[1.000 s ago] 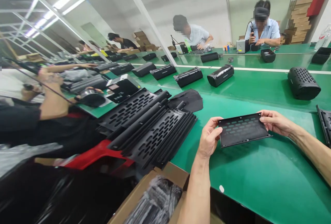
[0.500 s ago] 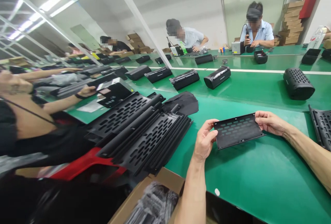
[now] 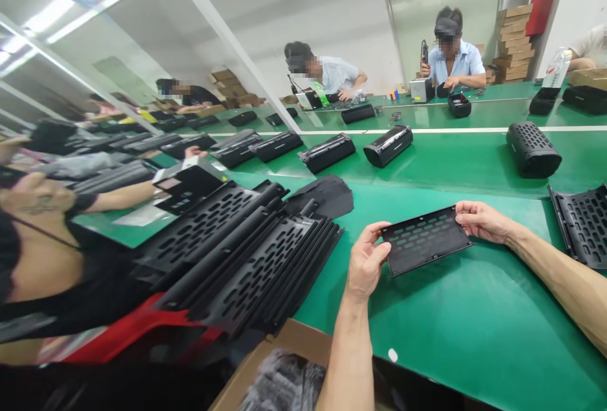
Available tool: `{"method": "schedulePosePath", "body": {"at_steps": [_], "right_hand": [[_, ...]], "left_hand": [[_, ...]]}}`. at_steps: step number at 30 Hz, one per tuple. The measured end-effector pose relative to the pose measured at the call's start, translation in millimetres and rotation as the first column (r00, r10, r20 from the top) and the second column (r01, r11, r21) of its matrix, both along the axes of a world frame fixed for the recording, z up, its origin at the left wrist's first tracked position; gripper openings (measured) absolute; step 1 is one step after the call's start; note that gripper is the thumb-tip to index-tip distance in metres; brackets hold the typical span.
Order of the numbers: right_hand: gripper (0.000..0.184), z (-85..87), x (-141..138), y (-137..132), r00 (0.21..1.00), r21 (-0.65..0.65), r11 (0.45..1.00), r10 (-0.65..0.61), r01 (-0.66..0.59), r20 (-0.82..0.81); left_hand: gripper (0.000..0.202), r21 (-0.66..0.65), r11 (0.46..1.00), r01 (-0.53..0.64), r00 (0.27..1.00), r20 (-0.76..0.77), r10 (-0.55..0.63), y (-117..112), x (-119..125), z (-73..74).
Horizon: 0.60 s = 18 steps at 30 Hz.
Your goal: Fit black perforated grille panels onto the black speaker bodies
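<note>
Left hand (image 3: 366,260) and right hand (image 3: 484,221): fingers pinch opposite ends of slotted black panel (image 3: 424,243), tilted above green surface (image 3: 474,322); more panels (image 3: 265,259) stacked left.

No legible txt; marks on blk box (image 3: 188,184) & bottle (image 3: 556,71) too sm.

On the clock around the view's centre, the green table (image 3: 455,329) carries a pile of black perforated panels (image 3: 268,259) toward eight o'clock. Another perforated panel (image 3: 583,224) lies at three, and a small white piece (image 3: 392,355) at five. At the pile's two o'clock is a black sheet (image 3: 327,196).
</note>
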State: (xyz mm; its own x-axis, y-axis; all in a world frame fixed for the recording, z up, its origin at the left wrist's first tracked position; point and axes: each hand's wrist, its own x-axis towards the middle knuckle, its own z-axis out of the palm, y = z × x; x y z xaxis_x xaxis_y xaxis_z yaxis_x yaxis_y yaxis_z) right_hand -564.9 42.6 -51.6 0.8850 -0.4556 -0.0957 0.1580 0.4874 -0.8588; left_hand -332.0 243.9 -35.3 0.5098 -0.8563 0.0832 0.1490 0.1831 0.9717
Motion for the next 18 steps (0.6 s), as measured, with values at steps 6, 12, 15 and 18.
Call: {"method": "schedulePosePath", "body": {"at_steps": [6, 12, 15, 18], "right_hand": [[0.039, -10.3, -0.6, -7.1, 0.999, 0.011, 0.999, -0.033, 0.033, -0.038], [0.043, -8.8, -0.5, -6.5, 0.998, 0.022, 0.998, -0.053, 0.055, -0.045], [0.043, -8.2, -0.4, -5.9, 0.997, 0.024, 0.998, -0.065, 0.067, -0.045], [0.043, -7.7, 0.2, -5.6, 0.997, 0.024, 0.997, -0.07, 0.072, -0.044]], "left_hand": [[0.041, -0.022, 1.0, 0.011, 0.999, 0.034, -0.01, -0.8, -1.5, -4.3], [0.04, -0.028, 0.999, 0.026, 0.999, 0.046, -0.025, -0.6, -1.5, -3.7], [0.041, -0.028, 0.999, 0.034, 0.999, 0.044, -0.033, -0.7, -1.3, -3.5], [0.043, -0.022, 0.999, 0.033, 0.999, 0.026, -0.033, -1.0, -1.1, -3.3]]}}
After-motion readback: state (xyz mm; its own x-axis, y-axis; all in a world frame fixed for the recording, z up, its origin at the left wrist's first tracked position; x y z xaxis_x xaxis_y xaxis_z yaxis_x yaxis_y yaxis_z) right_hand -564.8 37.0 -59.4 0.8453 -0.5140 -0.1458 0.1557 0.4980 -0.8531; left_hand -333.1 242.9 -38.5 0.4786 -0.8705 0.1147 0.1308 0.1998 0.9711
